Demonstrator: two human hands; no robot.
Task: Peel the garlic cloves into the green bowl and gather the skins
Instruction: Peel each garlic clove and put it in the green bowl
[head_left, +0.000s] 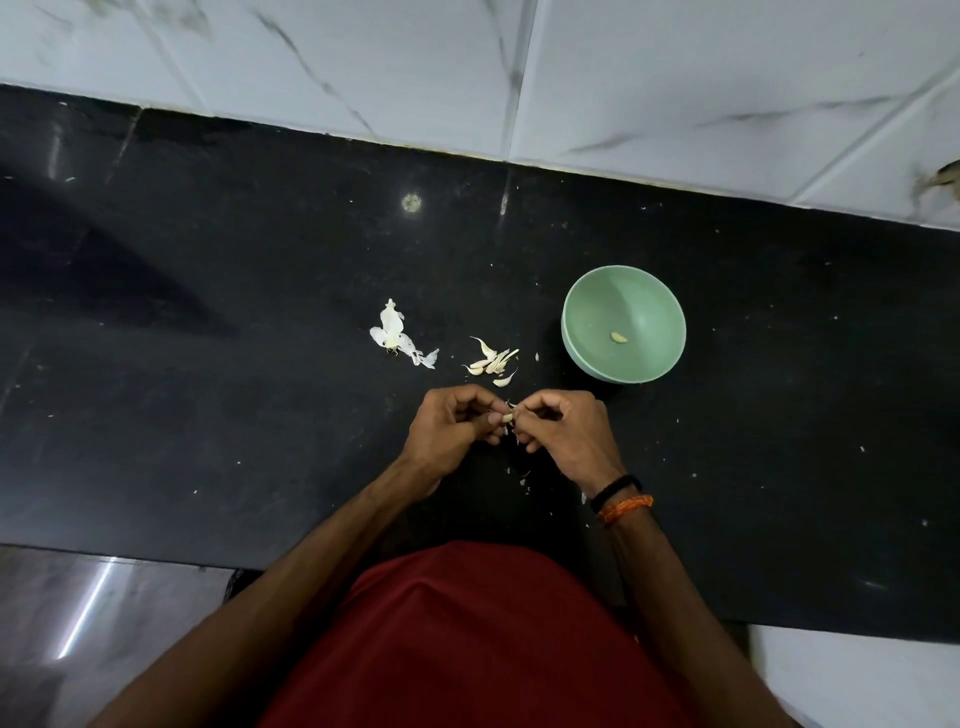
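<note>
Two hands meet over the middle of the black counter (208, 364), and you are partway into stripping one clove. Your left hand (449, 428) curls its fingers round the garlic clove (506, 417) and pinches it, while your right hand (563, 431) has its fingertips closed on the same clove from the other side, seemingly picking at the papery skin. The green bowl (652, 301) sits to the right and a little beyond your hands, well within reach, with a single peeled clove (618, 338) resting on its floor. Just beyond your hands lies the small cluster of unpeeled cloves (491, 361), and left of that a heap of white skins (397, 338) (the bulb's outer wrapper, by the look of it). Tiny skin flakes (522, 478) dot the counter beneath your wrists. To do this step well, keep the left hand firm but not crushing, start the tear at the clove's root end, and pull the skin away in long strips instead of crumbs, since every flake you shed must be gathered later. Drop the bare clove in the bowl only once no paper clings to it.
</note>
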